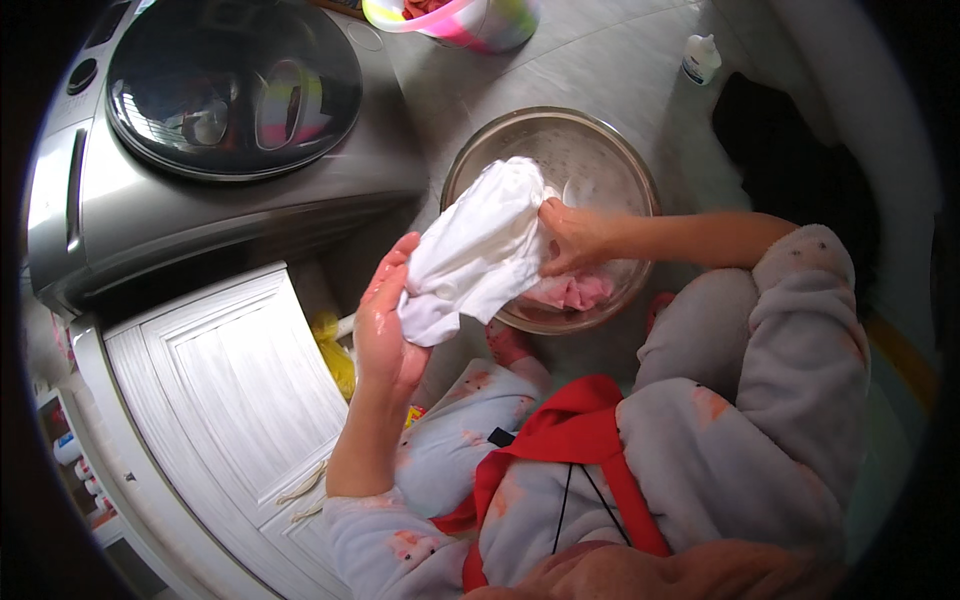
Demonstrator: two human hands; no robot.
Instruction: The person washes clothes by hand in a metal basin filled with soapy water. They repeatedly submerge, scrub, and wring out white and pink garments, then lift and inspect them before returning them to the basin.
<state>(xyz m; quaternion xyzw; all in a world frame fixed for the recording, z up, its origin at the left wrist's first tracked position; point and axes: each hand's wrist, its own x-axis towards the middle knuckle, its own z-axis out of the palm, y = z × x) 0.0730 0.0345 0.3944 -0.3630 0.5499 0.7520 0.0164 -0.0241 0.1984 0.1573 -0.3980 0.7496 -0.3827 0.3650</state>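
A wet white cloth (480, 240) is stretched above a round stainless steel basin (551, 116), its upper end hanging over the basin's left part. My left hand (386, 322), wet and with its palm turned towards the cloth, holds the lower left end just outside the rim. On the opposite edge, my right hand (577, 232) grips the fabric over the basin, its fingers partly hidden behind it. Inside the basin are cloudy, sudsy water and a crumpled pink cloth (581, 291) near the front wall.
To the left stands a grey washing machine (375, 169) with a dark round lid (232, 90). White cabinet doors (232, 375) are below it. A colourful bucket (487, 22) holding red fabric and a white bottle (701, 58) stand on the tiled floor (600, 67).
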